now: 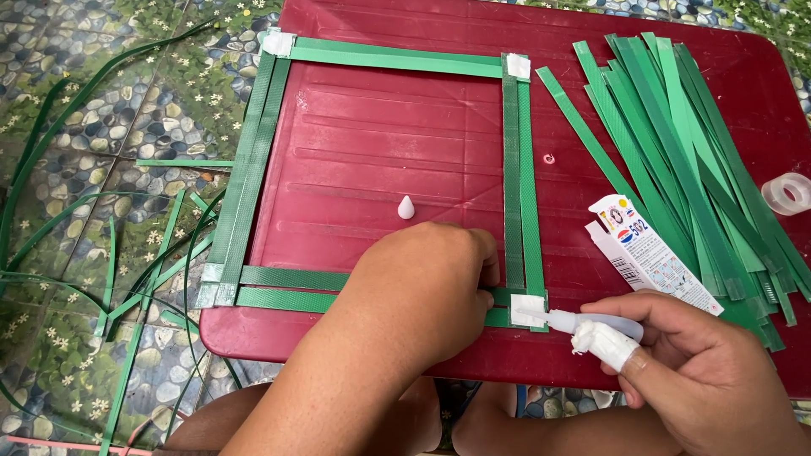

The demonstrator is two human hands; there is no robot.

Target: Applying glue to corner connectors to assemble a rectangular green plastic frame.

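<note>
While the left hand (pixel 422 287) presses flat on the bottom edge of the green strap frame (pixel 519 169), its fingers curled down onto the strips beside the near right corner, the right hand (pixel 701 371) grips a small glue tube (pixel 591 325) between thumb and a finger wrapped in white tape. The tube's nozzle touches the white patch (pixel 528 308) at that same corner of the frame. The frame lies on a red plastic table (pixel 380 143). Inside the frame sits a small white cap (pixel 406 207). Just right of the frame lies the glue's card packet (pixel 650 253), then a loose pile of green strips (pixel 676 143), and beyond it a roll of clear tape (pixel 788 192). Left of the frame, scrap strips (pixel 127 253) litter the pebble-patterned floor.
</note>
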